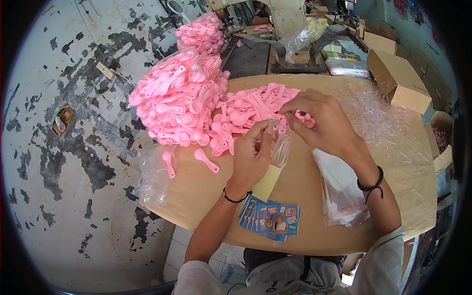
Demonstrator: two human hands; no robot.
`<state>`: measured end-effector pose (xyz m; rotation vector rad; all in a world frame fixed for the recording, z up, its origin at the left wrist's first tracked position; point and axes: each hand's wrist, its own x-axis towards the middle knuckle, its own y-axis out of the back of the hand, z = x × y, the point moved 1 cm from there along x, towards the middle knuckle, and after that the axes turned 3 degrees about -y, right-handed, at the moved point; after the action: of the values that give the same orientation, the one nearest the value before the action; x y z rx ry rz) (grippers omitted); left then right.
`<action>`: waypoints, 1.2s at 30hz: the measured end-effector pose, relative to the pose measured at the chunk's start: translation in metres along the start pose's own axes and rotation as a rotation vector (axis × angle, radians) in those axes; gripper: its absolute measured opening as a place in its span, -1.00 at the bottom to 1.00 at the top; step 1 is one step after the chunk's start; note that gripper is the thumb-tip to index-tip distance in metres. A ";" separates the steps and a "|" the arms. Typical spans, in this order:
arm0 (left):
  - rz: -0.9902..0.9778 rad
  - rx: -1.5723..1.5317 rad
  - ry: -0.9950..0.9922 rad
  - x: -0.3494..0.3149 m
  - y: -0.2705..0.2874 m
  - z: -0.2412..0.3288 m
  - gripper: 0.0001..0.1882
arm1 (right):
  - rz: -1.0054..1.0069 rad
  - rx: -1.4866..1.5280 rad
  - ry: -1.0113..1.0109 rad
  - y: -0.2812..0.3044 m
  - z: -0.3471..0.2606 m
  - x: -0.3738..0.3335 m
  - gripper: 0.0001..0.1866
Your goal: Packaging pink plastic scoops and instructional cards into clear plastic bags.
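My left hand is closed on a small clear plastic bag, pinching it near its top edge. My right hand is close beside the top of that bag, its fingers bent together in a pinch; whatever is between them is hidden. Behind both hands spreads a loose heap of pink plastic spoons. A pale yellow card lies just below the bag, partly behind my left wrist; whether it is inside the bag I cannot tell. Nearer me is a fanned stack of blue printed cards.
Large clear sacks of pink spoons stand at the left. Two single spoons lie before them, by a crumpled bag. Flat clear bags lie right, with plastic scraps and a cardboard box beyond.
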<state>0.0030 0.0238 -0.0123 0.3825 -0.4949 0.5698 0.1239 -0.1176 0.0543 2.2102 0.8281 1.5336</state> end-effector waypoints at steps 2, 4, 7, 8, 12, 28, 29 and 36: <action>0.008 0.028 -0.011 0.001 -0.001 0.007 -0.79 | -0.142 -0.064 -0.014 0.001 -0.006 0.000 -0.84; 0.013 0.055 -0.019 0.001 -0.001 0.010 -0.79 | -0.129 -0.108 0.033 -0.002 -0.006 -0.001 -0.83; -0.030 0.130 0.002 0.000 0.000 0.011 -0.79 | -0.130 -0.167 0.062 -0.006 -0.004 -0.005 -0.81; -0.023 0.131 -0.022 0.000 0.000 0.011 -0.79 | -0.144 -0.181 0.049 -0.007 -0.004 -0.005 -0.80; -0.055 0.164 0.005 0.001 0.000 0.013 -0.78 | -0.135 -0.221 0.085 -0.008 -0.001 -0.006 -0.81; -0.144 0.346 -0.069 0.000 0.000 0.012 -0.80 | 0.000 -0.019 -0.054 -0.023 0.017 -0.011 -0.86; -0.061 0.074 0.039 -0.001 0.000 0.005 -0.76 | 0.052 0.072 -0.126 -0.016 0.018 -0.006 -0.88; 0.104 -0.583 0.411 0.014 0.014 -0.009 -0.66 | -0.388 0.628 -0.353 0.106 0.042 0.007 -0.86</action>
<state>0.0075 0.0449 -0.0092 -0.3150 -0.2644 0.5587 0.1936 -0.1933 0.1045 2.4102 1.6569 0.7273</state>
